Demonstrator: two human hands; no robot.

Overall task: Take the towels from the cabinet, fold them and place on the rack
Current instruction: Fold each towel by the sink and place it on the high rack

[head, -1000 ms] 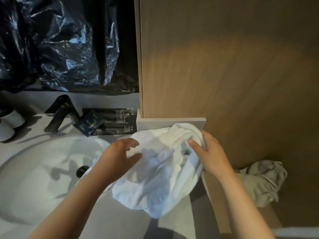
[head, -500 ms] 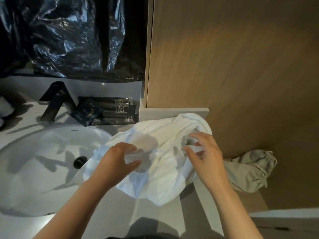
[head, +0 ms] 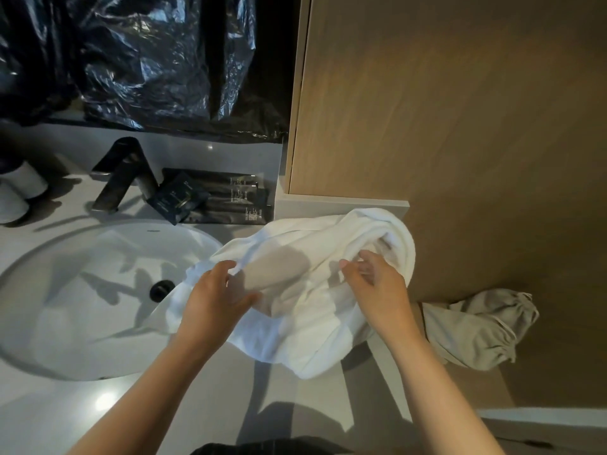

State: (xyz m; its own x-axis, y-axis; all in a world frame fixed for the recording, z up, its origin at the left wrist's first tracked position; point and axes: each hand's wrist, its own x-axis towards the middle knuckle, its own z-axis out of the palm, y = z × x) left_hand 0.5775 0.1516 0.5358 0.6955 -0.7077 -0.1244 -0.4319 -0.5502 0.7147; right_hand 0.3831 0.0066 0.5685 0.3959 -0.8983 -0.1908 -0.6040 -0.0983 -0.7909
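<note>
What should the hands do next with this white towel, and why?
Probably find two corners and lift to shake it flat. The white towel lies bunched on the counter, one edge over the sink rim, with the left hand and right hand on its folds; no straight edge shows yet, so folding cannot start.

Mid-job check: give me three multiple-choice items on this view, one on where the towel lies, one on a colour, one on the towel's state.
1. Where is the white towel?
A) in a cabinet
B) on the counter, partly over the sink
C) on a rack
2. The faucet is:
A) white
B) red
C) black
3. The towel is:
A) crumpled
B) neatly folded
C) tightly rolled
Answers: 1 B, it spreads from the counter over the basin's right edge; 2 C, its body is dark; 3 A, loose bunched folds show.
</note>
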